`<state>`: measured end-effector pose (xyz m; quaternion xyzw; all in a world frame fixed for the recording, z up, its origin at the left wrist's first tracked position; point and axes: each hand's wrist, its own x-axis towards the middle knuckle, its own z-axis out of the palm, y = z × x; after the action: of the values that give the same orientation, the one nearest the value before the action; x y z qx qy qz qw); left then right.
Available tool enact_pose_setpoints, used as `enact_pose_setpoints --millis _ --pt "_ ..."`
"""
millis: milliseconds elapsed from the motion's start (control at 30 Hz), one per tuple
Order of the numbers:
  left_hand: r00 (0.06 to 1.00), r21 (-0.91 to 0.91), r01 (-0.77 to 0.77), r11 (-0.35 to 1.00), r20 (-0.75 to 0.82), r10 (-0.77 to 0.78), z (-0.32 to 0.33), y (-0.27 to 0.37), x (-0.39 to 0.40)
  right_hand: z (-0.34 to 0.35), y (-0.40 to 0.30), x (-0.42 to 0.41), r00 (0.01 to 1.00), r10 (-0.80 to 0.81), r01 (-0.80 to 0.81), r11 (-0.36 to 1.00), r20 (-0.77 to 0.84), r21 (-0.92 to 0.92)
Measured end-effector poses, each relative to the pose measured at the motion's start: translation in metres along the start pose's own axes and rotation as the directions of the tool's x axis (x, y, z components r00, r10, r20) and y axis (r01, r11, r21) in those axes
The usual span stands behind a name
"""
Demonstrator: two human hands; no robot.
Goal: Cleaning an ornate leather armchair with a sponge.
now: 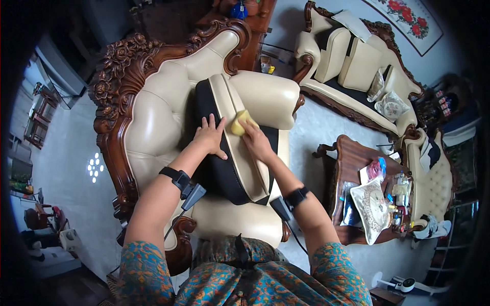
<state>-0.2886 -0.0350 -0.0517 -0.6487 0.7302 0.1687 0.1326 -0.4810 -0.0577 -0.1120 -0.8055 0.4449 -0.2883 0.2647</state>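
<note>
A cream leather seat cushion with a black underside stands on edge in a carved wooden armchair. My left hand lies spread on the cushion's black side, fingers apart, with nothing in it. In my right hand is a yellow sponge, pressed against the cream edge of the cushion. My fingers cover part of the sponge. The padded armrest rises beyond the cushion, and the nearer armrest lies in front of my body.
On the right, a carved wooden coffee table bears an embroidered cushion and several small items. A cream leather sofa with propped cushions stands at the back right. Cables hang from the devices on both my forearms.
</note>
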Motion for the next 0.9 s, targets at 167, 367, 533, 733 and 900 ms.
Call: enact_pose_setpoints --millis 167,367,533,733,900 --pt "1.0 0.007 -0.015 1.0 -0.019 0.015 0.007 -0.005 0.001 0.0 -0.005 0.035 0.986 0.16 -0.164 0.97 0.035 0.181" --pt "1.0 -0.004 0.009 1.0 0.005 -0.009 0.009 -0.009 -0.007 -0.014 -0.024 -0.04 0.997 0.044 -0.041 0.998 0.07 -0.055" --pt "0.999 0.007 -0.016 1.0 -0.04 0.016 0.004 0.001 -0.001 -0.014 -0.028 -0.043 0.999 0.026 -0.016 0.955 0.027 -0.295" --pt "1.0 -0.008 0.015 1.0 -0.003 -0.015 0.0 0.005 -0.002 0.009 -0.028 0.045 0.995 -0.085 0.049 0.844 -0.043 -0.534" --pt "0.999 -0.035 0.0 0.999 -0.033 -0.001 0.006 -0.002 -0.005 0.003 -0.029 0.047 1.0 -0.008 0.009 0.949 0.005 -0.315"
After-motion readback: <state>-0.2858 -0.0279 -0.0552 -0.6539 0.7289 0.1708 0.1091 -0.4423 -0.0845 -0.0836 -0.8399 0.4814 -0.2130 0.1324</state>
